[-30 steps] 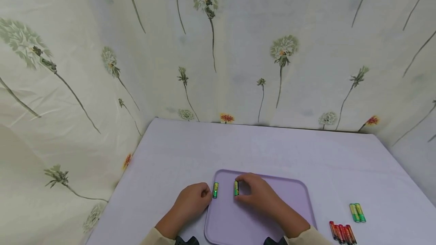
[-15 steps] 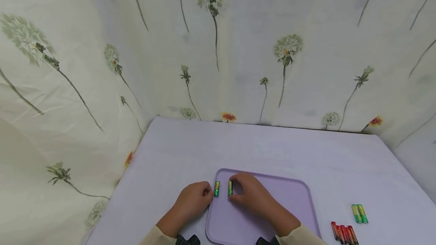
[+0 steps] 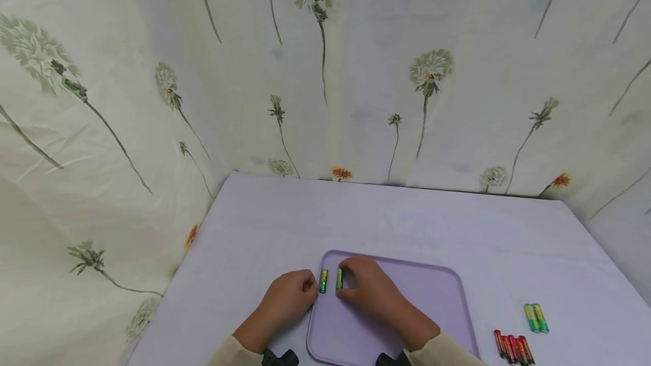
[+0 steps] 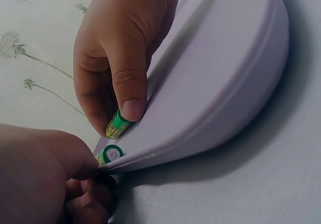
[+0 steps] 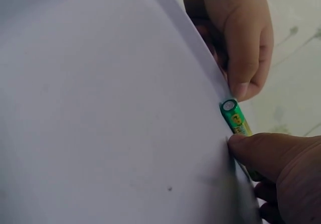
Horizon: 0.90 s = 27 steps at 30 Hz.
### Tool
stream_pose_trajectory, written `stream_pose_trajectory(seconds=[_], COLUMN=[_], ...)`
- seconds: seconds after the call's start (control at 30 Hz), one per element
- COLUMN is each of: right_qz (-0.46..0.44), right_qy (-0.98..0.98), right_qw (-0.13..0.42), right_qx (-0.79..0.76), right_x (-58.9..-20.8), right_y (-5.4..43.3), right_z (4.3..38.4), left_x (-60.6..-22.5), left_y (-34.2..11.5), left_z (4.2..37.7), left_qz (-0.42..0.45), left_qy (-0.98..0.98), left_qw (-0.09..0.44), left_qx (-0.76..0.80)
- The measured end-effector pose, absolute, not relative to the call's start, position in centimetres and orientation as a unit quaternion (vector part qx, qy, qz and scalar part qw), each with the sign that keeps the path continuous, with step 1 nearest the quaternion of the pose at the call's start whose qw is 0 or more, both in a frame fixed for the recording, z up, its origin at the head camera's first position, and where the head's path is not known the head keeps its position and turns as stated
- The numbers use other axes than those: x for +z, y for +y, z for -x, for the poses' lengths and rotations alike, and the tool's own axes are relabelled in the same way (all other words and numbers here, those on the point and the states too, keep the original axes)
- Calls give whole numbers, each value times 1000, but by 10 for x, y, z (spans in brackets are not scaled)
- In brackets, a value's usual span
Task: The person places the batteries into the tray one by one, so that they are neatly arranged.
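Note:
A lilac tray [image 3: 422, 304] lies on the table before me. My left hand [image 3: 289, 296] is at the tray's left side, and in the left wrist view its thumb and fingers pinch the rim. Just inside that rim lies a green and yellow battery [image 3: 324, 281], its flat end [image 4: 114, 154] facing the left wrist camera. My right hand [image 3: 375, 288] reaches over the tray and holds a second green battery [image 3: 339, 278] by its two ends, between thumb and fingers. This one is parallel to the first, a small gap apart. In the right wrist view my right thumb [image 5: 251, 146] overlaps the first battery [image 5: 233, 115].
To the right of the tray, two green batteries [image 3: 536, 318] lie side by side on the white-covered table [image 3: 386, 213]. Nearer me is a row of several red batteries [image 3: 513, 348]. A flower-print curtain [image 3: 356, 72] hangs behind and at the sides.
My right hand has slid left across the tray with its battery, narrowing the gap to the battery at the rim. My left hand stays at the tray's edge.

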State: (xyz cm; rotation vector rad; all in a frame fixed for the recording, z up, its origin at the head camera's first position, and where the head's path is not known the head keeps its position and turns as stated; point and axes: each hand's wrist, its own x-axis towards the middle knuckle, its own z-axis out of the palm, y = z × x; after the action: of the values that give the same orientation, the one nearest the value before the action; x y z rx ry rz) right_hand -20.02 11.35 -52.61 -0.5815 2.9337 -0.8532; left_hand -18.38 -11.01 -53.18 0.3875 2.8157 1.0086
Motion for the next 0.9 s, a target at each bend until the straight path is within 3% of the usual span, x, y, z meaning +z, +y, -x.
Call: stream_pose_trajectory(seconds=[0.9], right_qz=[226], right_qy=[936], right_qw=[8], right_qx=[-270], right_x=[-525], right_y=[99], right_z=[206], left_x=[-530], left_y=[-111], left_z=[183], left_qz=[-127], left_qy=[932], left_qw=[60], left_qx=[334])
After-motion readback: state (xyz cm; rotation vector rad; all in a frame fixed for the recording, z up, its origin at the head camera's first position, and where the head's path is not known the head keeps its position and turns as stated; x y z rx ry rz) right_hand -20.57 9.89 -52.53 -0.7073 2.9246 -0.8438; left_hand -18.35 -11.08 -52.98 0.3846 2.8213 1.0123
